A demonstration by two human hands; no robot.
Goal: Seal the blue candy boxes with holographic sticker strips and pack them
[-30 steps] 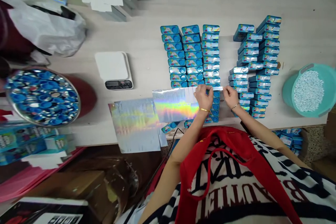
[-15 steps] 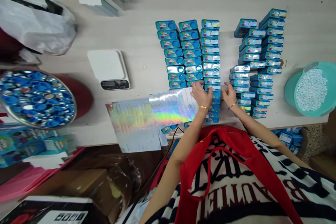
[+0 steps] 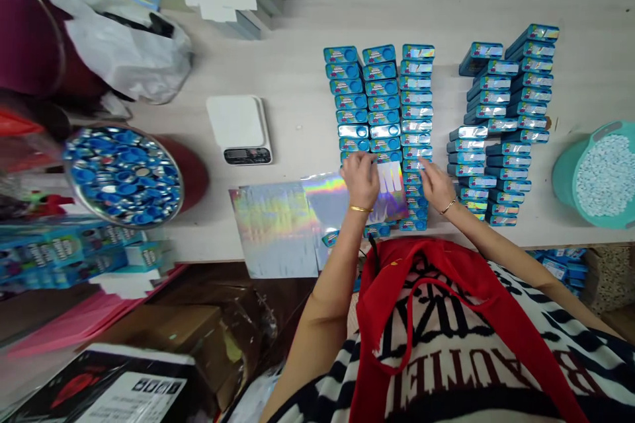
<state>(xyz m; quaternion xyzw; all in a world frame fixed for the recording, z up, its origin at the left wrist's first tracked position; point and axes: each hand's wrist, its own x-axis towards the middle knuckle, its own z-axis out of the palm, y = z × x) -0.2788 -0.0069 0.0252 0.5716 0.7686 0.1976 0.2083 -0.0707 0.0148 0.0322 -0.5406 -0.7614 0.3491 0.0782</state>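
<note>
Small blue candy tins (image 3: 380, 87) stand on edge in three columns in front of me. The right-hand column (image 3: 417, 98) shows shiny silver strips along its tins' sides. My left hand (image 3: 361, 180) is closed, its fingers curled over a holographic sticker sheet (image 3: 327, 201) that lies across the near tins. White blank strips show at the sheet's right end. My right hand (image 3: 436, 185) has thumb and fingertips pressed together against a tin in the right-hand column; whatever they pinch is too small to make out.
More tins (image 3: 533, 92) stand at right, beside a turquoise tub (image 3: 565, 175) of white pellets. To the left are a kitchen scale (image 3: 237, 122), a round container (image 3: 192, 178) full of blue tins, another holographic sheet (image 3: 272, 231) and a white bag (image 3: 133, 56).
My left hand has drawn back left from the right-hand column, uncovering the sheet's right end. My right hand has come in to touch that column. The view has shifted left.
</note>
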